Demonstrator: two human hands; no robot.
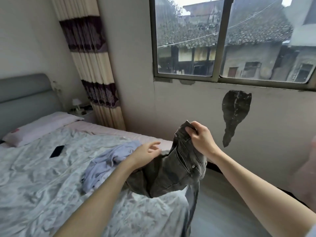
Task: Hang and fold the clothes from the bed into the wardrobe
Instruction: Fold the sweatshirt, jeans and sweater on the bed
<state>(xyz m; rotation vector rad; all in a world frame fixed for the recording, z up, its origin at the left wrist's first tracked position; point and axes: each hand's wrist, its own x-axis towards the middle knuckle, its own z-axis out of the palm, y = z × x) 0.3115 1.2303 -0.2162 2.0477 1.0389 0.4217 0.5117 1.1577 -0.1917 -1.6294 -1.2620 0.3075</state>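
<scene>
Dark grey jeans point(172, 170) hang in the air over the bed's right edge, bunched, with one leg trailing down toward the floor. My right hand point(201, 138) grips the waistband at its top corner. My left hand point(147, 153) hovers beside the jeans with fingers relaxed, its fingertips near the fabric's left edge; I cannot tell whether they touch it. A crumpled light blue garment point(109, 161) lies on the bed point(42, 185) just left of my left forearm. The wardrobe is not in view.
A black phone point(57, 151) lies on the patterned grey bedspread. A pillow point(39, 127) and grey headboard point(22, 100) are at the far left, with a nightstand point(84, 112) and curtain point(95, 69) behind. A window point(236, 40) fills the wall ahead.
</scene>
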